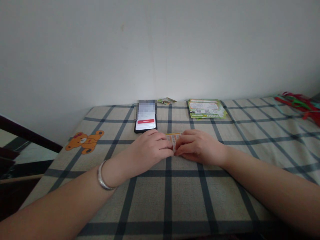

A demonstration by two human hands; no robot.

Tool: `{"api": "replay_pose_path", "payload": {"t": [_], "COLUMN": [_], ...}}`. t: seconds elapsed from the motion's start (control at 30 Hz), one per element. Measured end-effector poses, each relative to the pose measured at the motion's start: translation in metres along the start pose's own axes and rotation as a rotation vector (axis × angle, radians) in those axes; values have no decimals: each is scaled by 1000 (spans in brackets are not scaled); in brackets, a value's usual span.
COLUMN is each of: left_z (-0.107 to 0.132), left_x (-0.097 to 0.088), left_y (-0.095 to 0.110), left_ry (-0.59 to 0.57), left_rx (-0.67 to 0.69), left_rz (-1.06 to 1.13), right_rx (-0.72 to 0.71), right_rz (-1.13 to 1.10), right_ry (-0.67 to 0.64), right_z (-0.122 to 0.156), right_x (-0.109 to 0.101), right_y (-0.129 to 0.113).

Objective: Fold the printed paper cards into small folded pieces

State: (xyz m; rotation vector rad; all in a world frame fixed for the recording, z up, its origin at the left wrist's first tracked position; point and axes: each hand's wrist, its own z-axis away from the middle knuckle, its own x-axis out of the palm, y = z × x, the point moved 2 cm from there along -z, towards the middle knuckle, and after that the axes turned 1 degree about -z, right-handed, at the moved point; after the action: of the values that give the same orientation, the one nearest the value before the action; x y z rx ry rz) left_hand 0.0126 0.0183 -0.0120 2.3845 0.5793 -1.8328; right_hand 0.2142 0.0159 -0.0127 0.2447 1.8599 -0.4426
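Two hands (150, 146) (200, 146) — both on one printed card (174, 137).

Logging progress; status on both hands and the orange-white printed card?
Bare left hand, bare right hand: fingers on orange-white printed card, grip unclear. Card partly covered. Rectangular black-cased phone beyond left hand, off card.

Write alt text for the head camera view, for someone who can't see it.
A person's left hand and right hand touch a small printed card on a checked tablecloth. Beyond are a lit phone and green leaflets; an orange bear shape lies at left.
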Motion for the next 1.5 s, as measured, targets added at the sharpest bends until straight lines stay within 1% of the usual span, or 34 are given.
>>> {"api": "replay_pose_path", "payload": {"t": [0.23, 0.43, 0.57, 0.67, 0.83, 0.93, 1.07, 1.37, 1.5], "left_z": [0, 3, 3, 3, 4, 4, 3, 5, 6], "left_x": [-1, -5, -12, -15, -19, -23, -28, -27, -29], "left_y": [-2, -6, -7, -8, -9, -8, -7, -8, -7], "left_ry": [-20, -63, -31, -14, -84, -91, -100, -204, -213], "left_rx": [23, 45, 58, 62, 27, 9, 28, 33, 7], "left_rz": [-8, -9, -43, -64, -11, 3, 15, 5, 33], "right_rx": [0, 20, 36, 57, 107, 107, 127, 185, 193], "right_rz": [34, 109, 134, 97, 30, 1, 2, -29, -8], "right_ry": [-49, -90, -91, -103, -135, -132, -146, -162, -175], "right_z": [2, 6, 8, 10, 16, 17, 18, 25, 27], "right_x": [-3, -10, -15, -18, -22, -24, -26, -34, -38], "right_y": [-1, -4, -6, -6, -4, -4, -5, 0, 4]}}
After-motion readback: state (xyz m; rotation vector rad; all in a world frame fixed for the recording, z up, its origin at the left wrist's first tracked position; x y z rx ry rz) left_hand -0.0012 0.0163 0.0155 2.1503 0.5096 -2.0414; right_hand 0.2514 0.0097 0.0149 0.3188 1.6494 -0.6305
